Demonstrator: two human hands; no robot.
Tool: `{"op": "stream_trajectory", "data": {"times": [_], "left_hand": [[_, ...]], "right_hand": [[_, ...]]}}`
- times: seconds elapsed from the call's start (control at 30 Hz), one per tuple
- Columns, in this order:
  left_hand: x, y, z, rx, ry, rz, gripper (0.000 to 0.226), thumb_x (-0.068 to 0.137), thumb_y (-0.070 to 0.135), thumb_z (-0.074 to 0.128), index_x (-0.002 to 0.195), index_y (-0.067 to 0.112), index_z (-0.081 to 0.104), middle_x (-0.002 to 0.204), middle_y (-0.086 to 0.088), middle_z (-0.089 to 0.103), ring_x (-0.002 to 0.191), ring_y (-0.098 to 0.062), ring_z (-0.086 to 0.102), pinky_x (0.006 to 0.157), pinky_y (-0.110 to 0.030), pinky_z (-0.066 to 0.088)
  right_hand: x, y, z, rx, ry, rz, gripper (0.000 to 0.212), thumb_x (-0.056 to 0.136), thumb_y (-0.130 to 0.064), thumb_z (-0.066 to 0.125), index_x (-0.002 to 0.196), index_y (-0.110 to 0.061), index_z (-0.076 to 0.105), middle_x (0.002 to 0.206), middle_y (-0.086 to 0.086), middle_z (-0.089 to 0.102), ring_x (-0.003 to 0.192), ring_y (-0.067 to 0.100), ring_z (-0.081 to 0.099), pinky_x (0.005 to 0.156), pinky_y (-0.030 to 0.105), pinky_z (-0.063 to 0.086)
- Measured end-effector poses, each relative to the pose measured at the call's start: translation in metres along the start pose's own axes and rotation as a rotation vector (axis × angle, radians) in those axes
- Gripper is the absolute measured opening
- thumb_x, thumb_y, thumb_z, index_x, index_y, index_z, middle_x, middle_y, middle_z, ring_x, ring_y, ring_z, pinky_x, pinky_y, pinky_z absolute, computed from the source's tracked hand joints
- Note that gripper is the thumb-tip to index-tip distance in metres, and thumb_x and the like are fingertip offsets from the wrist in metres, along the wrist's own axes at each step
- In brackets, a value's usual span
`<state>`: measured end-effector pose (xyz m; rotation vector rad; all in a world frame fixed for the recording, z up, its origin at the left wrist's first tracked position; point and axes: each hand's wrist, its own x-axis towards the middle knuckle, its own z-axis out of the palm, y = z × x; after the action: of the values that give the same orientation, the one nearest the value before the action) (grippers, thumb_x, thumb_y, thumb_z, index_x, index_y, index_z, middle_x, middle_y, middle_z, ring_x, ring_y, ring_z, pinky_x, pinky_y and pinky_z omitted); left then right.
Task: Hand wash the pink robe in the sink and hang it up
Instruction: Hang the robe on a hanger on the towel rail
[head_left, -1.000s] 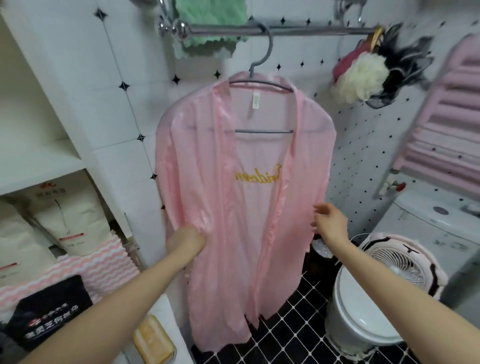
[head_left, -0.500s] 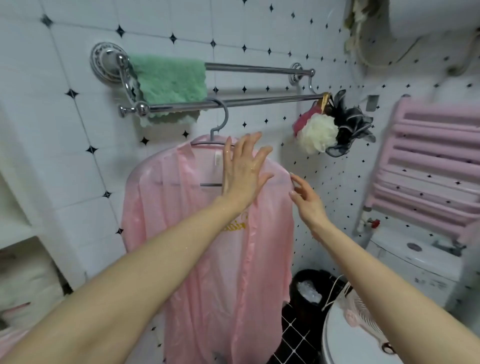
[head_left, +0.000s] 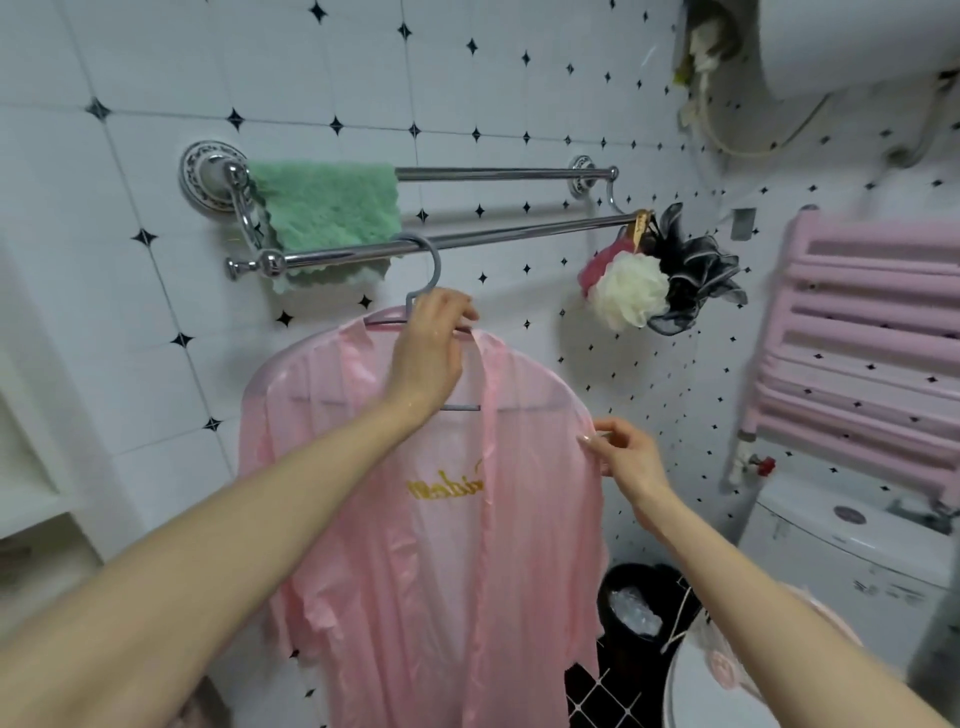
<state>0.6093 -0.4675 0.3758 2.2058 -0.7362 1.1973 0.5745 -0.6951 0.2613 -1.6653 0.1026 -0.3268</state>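
Left hand (head_left: 431, 348) grip clenches the hanger (head_left: 437, 260), hiding its neck; right hand (head_left: 626, 457) pinches pink robe (head_left: 395, 519) shoulder

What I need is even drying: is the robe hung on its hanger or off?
On: pink robe drapes over the hanger, hooked on the towel rail.

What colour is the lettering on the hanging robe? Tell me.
Golden yellow lettering on the pink robe; head view.

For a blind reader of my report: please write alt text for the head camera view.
A pink robe hangs on a hanger hooked over a chrome towel rail; the left hand grips the hanger's top, the right hand pinches the robe's shoulder.
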Motion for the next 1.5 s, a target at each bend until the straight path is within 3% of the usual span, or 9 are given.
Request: {"op": "stream_trajectory", "data": {"times": [0.1, 0.2, 0.57, 0.8, 0.9, 1.0, 1.13, 1.27, 1.5], "left_hand": [[-0.033, 0.029, 0.02, 0.024, 0.225, -0.268, 0.013, 0.08, 0.017, 0.055, 0.09, 0.009, 0.053, 0.092, -0.006, 0.056, 0.088, -0.026, 0.052, 0.076, -0.036, 0.042], [-0.034, 0.042, 0.036, -0.222, -0.028, -0.671, 0.033, 0.081, 0.036, 0.069, 0.087, 0.015, 0.045, 0.081, 0.001, 0.055, 0.082, -0.025, 0.053, 0.071, -0.037, 0.042], [-0.049, 0.022, 0.012, -0.604, 0.048, -0.785, 0.018, 0.087, 0.011, 0.064, 0.073, 0.019, 0.055, 0.058, 0.008, 0.054, 0.061, -0.012, 0.05, 0.069, -0.042, 0.053], [-0.104, 0.039, 0.014, -0.469, -0.484, -0.598, 0.016, 0.083, 0.003, 0.067, 0.083, 0.015, 0.056, 0.067, -0.002, 0.059, 0.049, 0.004, 0.052, 0.057, -0.014, 0.043], [-0.122, 0.042, 0.02, -0.512, -0.475, -0.683, 0.015, 0.082, 0.015, 0.071, 0.09, 0.017, 0.059, 0.083, -0.005, 0.06, 0.065, -0.003, 0.057, 0.062, -0.023, 0.045], [-0.124, 0.053, 0.028, -0.491, -0.487, -0.914, 0.063, 0.072, 0.039, 0.079, 0.116, 0.017, 0.04, 0.11, -0.001, 0.054, 0.097, -0.017, 0.057, 0.081, -0.034, 0.052], [-0.124, 0.068, 0.04, 0.004, -0.526, -0.754, 0.04, 0.088, 0.029, 0.06, 0.12, 0.007, 0.052, 0.111, -0.016, 0.063, 0.106, -0.033, 0.059, 0.082, -0.034, 0.047], [-0.141, 0.056, 0.029, 0.022, -0.537, -0.694, 0.037, 0.091, 0.032, 0.056, 0.108, -0.001, 0.06, 0.103, -0.023, 0.064, 0.1, -0.036, 0.06, 0.078, -0.037, 0.044], [-0.176, 0.022, 0.0, -0.152, -0.807, -0.749, 0.021, 0.091, 0.012, 0.06, 0.07, 0.013, 0.053, 0.061, -0.005, 0.052, 0.062, -0.025, 0.057, 0.054, -0.028, 0.042]], "right_hand": [[-0.003, -0.005, 0.0, 0.057, -0.011, -0.012, 0.01, 0.087, -0.021, 0.067, 0.097, -0.024, 0.065, 0.081, 0.009, 0.06, 0.076, 0.018, 0.06, 0.075, 0.033, 0.051], [-0.004, -0.007, -0.002, 0.059, -0.001, 0.003, 0.014, 0.085, -0.022, 0.07, 0.098, -0.019, 0.067, 0.087, 0.01, 0.064, 0.077, 0.017, 0.059, 0.07, 0.027, 0.048], [-0.027, 0.01, -0.037, -0.226, -0.08, -0.034, 0.019, 0.083, -0.024, 0.071, 0.074, -0.01, 0.063, 0.07, 0.002, 0.057, 0.066, 0.014, 0.049, 0.065, 0.027, 0.038], [-0.052, 0.019, -0.053, -0.218, -0.441, 0.078, 0.016, 0.08, -0.013, 0.074, 0.095, -0.018, 0.07, 0.089, -0.004, 0.071, 0.074, 0.005, 0.066, 0.066, 0.014, 0.051], [-0.055, 0.021, -0.059, -0.258, -0.453, 0.167, 0.01, 0.078, -0.017, 0.076, 0.086, -0.013, 0.072, 0.082, -0.003, 0.074, 0.072, 0.011, 0.069, 0.067, 0.019, 0.054], [-0.055, 0.022, -0.062, -0.267, -0.482, 0.171, 0.012, 0.085, -0.021, 0.069, 0.092, -0.012, 0.069, 0.095, 0.001, 0.073, 0.087, 0.015, 0.068, 0.085, 0.028, 0.053], [-0.07, 0.022, -0.06, -0.169, -0.495, 0.202, 0.019, 0.089, -0.035, 0.063, 0.104, -0.024, 0.065, 0.104, -0.005, 0.072, 0.096, 0.014, 0.068, 0.088, 0.029, 0.052], [-0.075, 0.032, -0.064, -0.312, -0.489, 0.221, 0.032, 0.072, -0.027, 0.082, 0.1, -0.016, 0.07, 0.095, -0.001, 0.073, 0.082, 0.012, 0.069, 0.066, 0.017, 0.053], [-0.072, 0.036, -0.063, -0.52, -0.633, 0.314, 0.05, 0.058, -0.031, 0.089, 0.1, -0.015, 0.069, 0.097, 0.0, 0.074, 0.093, 0.019, 0.07, 0.091, 0.035, 0.054]]}}
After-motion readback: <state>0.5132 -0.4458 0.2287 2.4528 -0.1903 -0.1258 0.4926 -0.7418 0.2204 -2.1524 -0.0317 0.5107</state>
